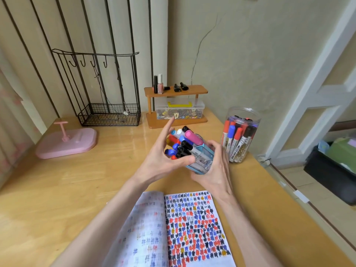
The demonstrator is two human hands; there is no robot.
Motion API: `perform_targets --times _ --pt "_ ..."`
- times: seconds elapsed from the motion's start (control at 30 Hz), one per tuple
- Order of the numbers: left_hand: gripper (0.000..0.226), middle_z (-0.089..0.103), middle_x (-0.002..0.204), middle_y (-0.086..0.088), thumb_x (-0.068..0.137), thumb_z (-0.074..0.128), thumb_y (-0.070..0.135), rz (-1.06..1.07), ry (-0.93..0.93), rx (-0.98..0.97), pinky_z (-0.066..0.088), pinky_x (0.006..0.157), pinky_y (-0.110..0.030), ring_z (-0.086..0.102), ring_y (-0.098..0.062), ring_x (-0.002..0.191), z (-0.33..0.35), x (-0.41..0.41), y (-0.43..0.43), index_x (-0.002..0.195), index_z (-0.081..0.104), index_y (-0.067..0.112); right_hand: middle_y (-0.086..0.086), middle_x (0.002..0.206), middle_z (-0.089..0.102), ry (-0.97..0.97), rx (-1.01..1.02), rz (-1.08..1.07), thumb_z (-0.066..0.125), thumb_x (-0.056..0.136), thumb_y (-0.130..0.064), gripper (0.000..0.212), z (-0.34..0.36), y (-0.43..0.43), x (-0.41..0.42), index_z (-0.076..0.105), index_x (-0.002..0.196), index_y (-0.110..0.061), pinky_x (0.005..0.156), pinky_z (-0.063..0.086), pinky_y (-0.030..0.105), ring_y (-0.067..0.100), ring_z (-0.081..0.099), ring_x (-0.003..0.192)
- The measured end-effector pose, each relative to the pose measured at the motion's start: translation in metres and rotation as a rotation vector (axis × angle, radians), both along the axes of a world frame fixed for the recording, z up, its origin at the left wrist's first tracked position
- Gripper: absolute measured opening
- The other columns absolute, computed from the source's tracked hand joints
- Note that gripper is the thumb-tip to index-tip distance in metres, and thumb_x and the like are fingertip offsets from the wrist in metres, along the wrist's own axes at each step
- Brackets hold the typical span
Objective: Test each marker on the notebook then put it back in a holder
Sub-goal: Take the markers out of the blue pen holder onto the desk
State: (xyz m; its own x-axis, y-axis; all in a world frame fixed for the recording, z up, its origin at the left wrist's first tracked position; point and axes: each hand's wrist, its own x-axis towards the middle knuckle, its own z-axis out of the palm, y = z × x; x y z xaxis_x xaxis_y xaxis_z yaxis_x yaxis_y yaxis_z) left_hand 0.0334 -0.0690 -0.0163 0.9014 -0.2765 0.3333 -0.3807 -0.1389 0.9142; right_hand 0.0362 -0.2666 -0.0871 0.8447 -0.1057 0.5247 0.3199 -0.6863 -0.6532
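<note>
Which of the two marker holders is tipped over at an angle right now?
The blue holder, gripped by the right hand and tipped toward the camera. The clear round jar stands upright on the desk, untouched.

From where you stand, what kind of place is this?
Likely a home desk: wooden desk against a wall, nail polish on a small shelf, a blue holder of markers, a notebook.

"WHITEBOARD" on markers (241, 145) in jar (257, 117); "#" marks (195, 201) fill notebook (152, 218) pg
</note>
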Motion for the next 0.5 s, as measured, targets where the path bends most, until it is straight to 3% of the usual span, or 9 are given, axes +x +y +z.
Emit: perform_targets --times 0.07,0.17,0.33,0.5 --pt "0.111 0.055 0.140 0.012 0.076 0.091 0.024 -0.009 0.020 0.007 0.051 0.092 -0.012 0.060 0.008 0.119 -0.006 0.004 0.001 0.162 0.022 0.042 -0.004 0.134 0.052 -0.013 -0.068 0.023 0.096 0.050 -0.020 0.108 0.001 0.001 -0.001 0.040 0.143 -0.023 0.101 0.048 0.036 0.016 0.047 0.126" --pt "0.097 0.060 0.138 0.000 0.077 0.091 0.039 0.025 0.039 0.009 0.058 0.096 -0.028 0.067 -0.010 0.118 -0.017 0.010 0.005 0.154 0.034 0.051 -0.002 0.141 0.050 -0.040 -0.189 0.032 0.096 0.051 -0.021 0.109 0.004 0.003 -0.003 0.042 0.146 -0.022 0.100 0.048 0.036 0.020 0.045 0.131" --pt "0.040 0.077 0.104 0.002 0.087 0.082 0.037 0.144 0.169 -0.177 0.061 0.077 -0.027 0.075 -0.014 0.094 -0.021 0.008 0.002 0.122 0.062 0.031 -0.003 0.142 0.044 -0.103 -0.248 0.080 0.093 0.060 -0.028 0.102 0.008 0.001 -0.004 0.045 0.149 -0.026 0.107 0.038 0.028 0.020 0.041 0.132" --pt "0.029 0.080 0.097 -0.005 0.090 0.079 0.035 0.204 0.314 -0.305 0.060 0.068 -0.029 0.077 -0.019 0.087 -0.029 0.013 0.003 0.109 0.066 0.018 -0.008 0.147 0.035 -0.032 -0.073 0.211 0.099 0.062 -0.023 0.102 0.010 -0.003 -0.009 0.049 0.150 -0.039 0.107 0.036 0.007 -0.005 0.039 0.137"
